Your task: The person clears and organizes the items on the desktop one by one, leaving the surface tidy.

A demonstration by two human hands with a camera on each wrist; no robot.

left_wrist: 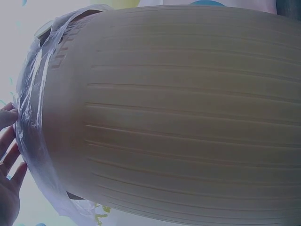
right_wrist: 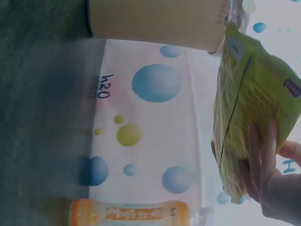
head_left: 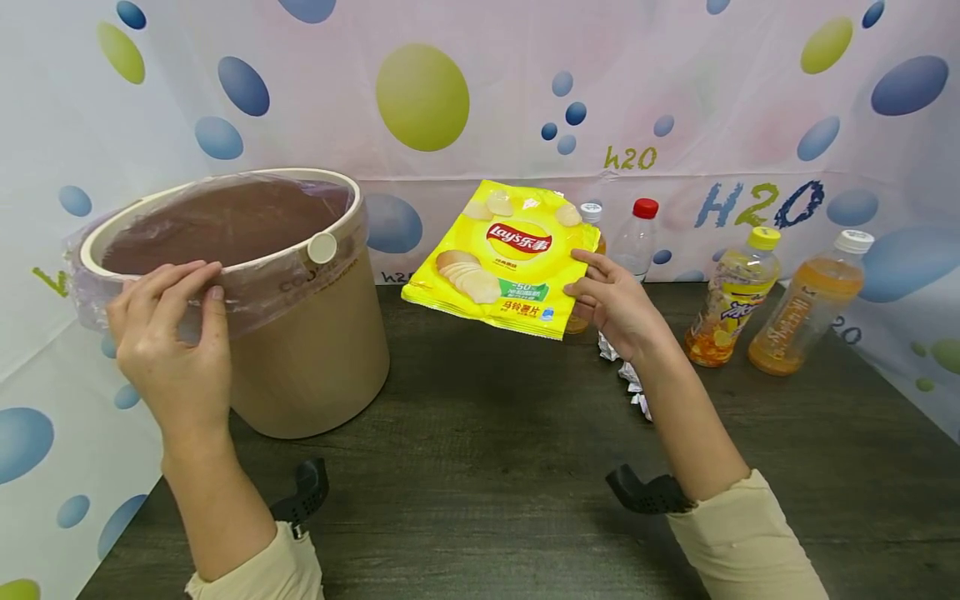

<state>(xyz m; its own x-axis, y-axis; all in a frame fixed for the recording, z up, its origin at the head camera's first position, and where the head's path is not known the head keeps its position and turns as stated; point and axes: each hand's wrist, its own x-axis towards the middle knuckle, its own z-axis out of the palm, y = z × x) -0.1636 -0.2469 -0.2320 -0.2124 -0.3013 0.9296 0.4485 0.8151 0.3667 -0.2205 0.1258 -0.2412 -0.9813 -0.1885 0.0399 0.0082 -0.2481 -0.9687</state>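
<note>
My right hand holds a yellow Lay's potato chip bag by its right edge, above the table. Printed front up, the bag tilts in the head view; the right wrist view shows its creased back with fingers lying against it. To the left stands a beige trash bin, lined with a clear plastic bag folded over its rim. On the near side of that rim rests my left hand, its fingers spread and touching the liner.
A yellow-capped drink bottle and a white-capped bottle stand at the right. Behind my right hand are a red-capped bottle, another white-capped bottle, and crumpled white paper. A patterned backdrop borders the dark table.
</note>
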